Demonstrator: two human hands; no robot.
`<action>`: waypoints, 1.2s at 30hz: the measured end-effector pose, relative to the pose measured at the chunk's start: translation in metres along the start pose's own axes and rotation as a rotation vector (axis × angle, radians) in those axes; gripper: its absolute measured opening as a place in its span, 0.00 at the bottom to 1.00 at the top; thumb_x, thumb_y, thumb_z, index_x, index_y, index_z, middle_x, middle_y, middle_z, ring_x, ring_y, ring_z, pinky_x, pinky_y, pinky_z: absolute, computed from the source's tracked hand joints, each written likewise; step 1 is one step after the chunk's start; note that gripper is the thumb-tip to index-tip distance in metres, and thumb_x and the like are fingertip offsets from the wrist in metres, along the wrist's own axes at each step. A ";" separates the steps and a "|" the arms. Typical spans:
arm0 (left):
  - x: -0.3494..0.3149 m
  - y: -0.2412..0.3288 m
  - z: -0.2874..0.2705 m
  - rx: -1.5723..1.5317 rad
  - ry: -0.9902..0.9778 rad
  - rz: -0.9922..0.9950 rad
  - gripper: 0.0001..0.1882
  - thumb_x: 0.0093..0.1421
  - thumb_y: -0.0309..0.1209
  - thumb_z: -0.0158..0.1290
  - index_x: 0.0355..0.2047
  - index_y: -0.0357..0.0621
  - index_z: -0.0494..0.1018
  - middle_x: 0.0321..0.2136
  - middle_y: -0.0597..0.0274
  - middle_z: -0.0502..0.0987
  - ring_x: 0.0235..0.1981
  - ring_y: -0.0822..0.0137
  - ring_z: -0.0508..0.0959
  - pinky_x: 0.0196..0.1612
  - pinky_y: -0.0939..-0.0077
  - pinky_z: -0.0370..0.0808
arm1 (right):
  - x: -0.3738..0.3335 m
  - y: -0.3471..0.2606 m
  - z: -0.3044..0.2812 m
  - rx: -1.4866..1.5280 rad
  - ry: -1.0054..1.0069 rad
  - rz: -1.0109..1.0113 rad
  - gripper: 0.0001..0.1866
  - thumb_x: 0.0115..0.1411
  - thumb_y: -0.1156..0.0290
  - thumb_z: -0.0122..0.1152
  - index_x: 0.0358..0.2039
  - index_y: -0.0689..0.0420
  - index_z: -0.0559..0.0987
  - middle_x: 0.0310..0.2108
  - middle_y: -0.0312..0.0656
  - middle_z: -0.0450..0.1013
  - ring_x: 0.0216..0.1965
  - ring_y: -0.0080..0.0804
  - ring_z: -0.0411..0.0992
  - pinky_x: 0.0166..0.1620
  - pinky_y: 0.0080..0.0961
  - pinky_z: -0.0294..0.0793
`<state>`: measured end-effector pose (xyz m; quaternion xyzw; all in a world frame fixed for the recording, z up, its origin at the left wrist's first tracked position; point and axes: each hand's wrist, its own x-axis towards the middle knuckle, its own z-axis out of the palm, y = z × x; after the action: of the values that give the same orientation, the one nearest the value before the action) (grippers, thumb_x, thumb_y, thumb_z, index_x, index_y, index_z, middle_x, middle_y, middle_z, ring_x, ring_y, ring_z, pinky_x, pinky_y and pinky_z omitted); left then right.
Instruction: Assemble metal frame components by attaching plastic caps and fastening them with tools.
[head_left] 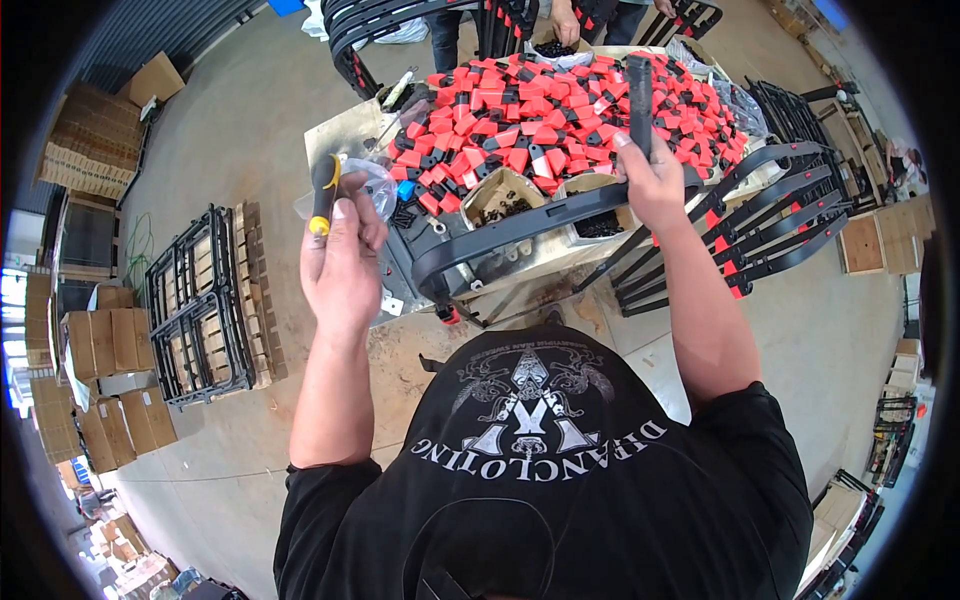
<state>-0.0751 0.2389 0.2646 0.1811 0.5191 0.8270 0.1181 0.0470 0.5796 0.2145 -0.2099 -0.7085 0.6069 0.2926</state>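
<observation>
My left hand point(343, 255) is raised left of the table, its fingers closed around a hand tool with a black and yellow handle point(325, 188). The tool's working end is not clear. My right hand point(655, 190) grips an upright black bar point(640, 100) over the table's near right side. A long black curved tube point(540, 218) passes just below this hand. Whether bar and tube are one piece I cannot tell. Behind them lies a large heap of red and black plastic parts point(520, 110). Open bags of small black pieces point(503, 200) sit at its near edge.
Black curved frames point(740, 230) with red parts stand right of the table point(335, 135). On the left, black frames point(205, 310) lie on a wooden pallet point(250, 290). Cardboard boxes point(95, 140) are stacked farther left. Across the table, another person's hand point(566, 25) reaches into a bag.
</observation>
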 end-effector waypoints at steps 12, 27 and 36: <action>0.038 -0.043 0.145 -0.057 -0.228 0.026 0.27 0.74 0.56 0.42 0.27 0.49 0.58 0.21 0.72 0.56 0.20 0.76 0.54 0.21 0.78 0.52 | -0.002 -0.014 -0.031 0.009 -0.280 0.009 0.10 0.70 0.65 0.61 0.42 0.59 0.77 0.28 0.30 0.71 0.30 0.15 0.66 0.35 0.20 0.69; 0.030 -0.080 0.167 -0.152 -0.193 -0.032 0.27 0.73 0.56 0.43 0.28 0.46 0.59 0.20 0.69 0.56 0.18 0.73 0.55 0.21 0.75 0.52 | 0.010 -0.008 -0.053 0.155 -0.474 -0.014 0.12 0.69 0.68 0.60 0.46 0.62 0.76 0.29 0.30 0.70 0.31 0.17 0.65 0.36 0.22 0.69; 0.021 -0.086 0.173 0.279 -0.295 0.180 0.07 0.73 0.28 0.51 0.36 0.46 0.65 0.21 0.71 0.65 0.19 0.78 0.63 0.21 0.78 0.59 | 0.011 -0.006 -0.052 0.038 -0.452 -0.125 0.10 0.67 0.68 0.61 0.43 0.62 0.77 0.27 0.35 0.72 0.29 0.19 0.67 0.34 0.24 0.70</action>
<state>-0.0205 0.4255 0.2594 0.3604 0.5872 0.7189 0.0922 0.0741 0.6242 0.2264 -0.0188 -0.7562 0.6323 0.1674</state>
